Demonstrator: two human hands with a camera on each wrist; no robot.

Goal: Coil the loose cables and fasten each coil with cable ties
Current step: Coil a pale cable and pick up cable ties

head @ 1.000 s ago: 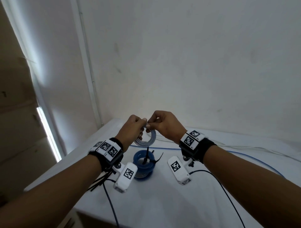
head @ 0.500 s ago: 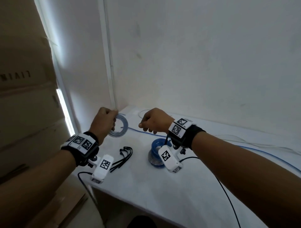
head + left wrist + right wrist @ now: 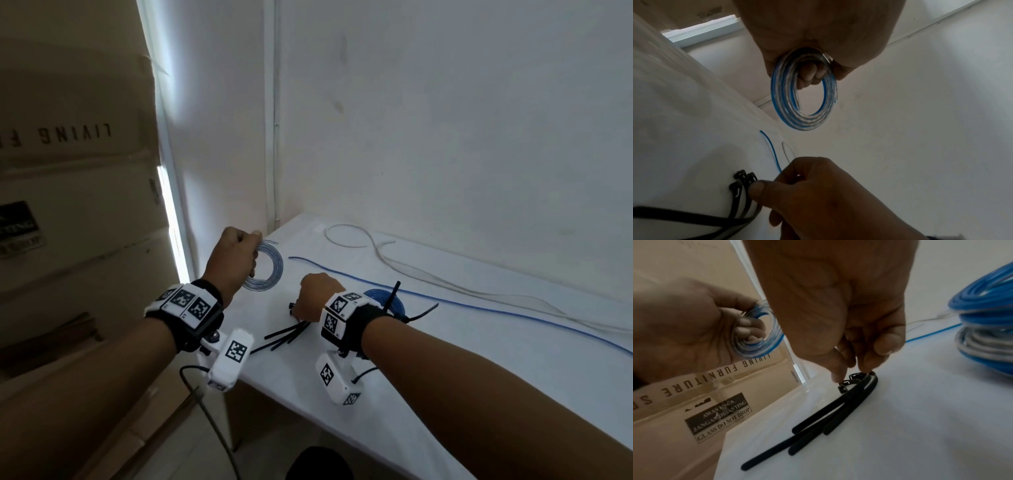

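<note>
Left hand (image 3: 233, 255) gripping small clear-blue cable coil (image 3: 265, 270) above table (image 3: 479, 359) corner, right hand (image 3: 313, 296) fingertips pinching at heads of black cable ties (image 3: 838, 410) lying on table, tied blue coil (image 3: 394, 303) just beside

Two hands, left hand (image 3: 233, 255) and right hand (image 3: 317, 296), one small clear-blue coil (image 3: 265, 270) held beside the table (image 3: 479, 359), one stack of tied coils (image 3: 390, 303) on the table, two loose cables there, blue cable (image 3: 496, 313) and white cable (image 3: 428, 274), about five black cable ties (image 3: 838, 415), two wrist cameras, exact tie count uncertain.
</note>
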